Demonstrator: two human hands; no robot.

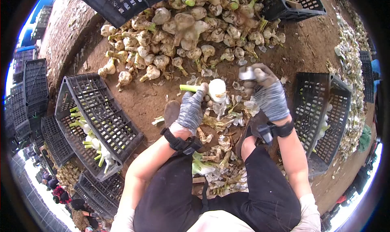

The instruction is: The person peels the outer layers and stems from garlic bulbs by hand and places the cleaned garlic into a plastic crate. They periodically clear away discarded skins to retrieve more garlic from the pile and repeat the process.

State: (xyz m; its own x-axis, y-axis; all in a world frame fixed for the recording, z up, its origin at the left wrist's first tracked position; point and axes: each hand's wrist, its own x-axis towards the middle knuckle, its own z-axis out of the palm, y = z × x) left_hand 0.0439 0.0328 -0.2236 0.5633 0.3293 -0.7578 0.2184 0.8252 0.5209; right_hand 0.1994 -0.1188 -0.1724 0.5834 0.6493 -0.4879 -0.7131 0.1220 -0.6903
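My left hand point(193, 106), in a grey glove, is closed around a peeled white garlic bulb point(217, 89) whose cut green stem point(189, 87) sticks out to the left. To the right of the bulb and apart from it, my right hand point(268, 91), also gloved, has its fingers curled. A small pale, shiny piece point(246, 74) shows at those fingers, too blurred to name. Beyond both hands lies a large heap of unpeeled garlic bulbs point(162, 61) with soil on their skins. Loose garlic skins point(223, 146) litter the ground below my hands.
On my left a tilted black crate point(103, 110) holds cleaned garlic with green stems. Another black crate point(310, 106) stands on my right with some bulbs inside. More crates point(122, 4) border the heap at the top. Several people point(61, 195) are far off at lower left.
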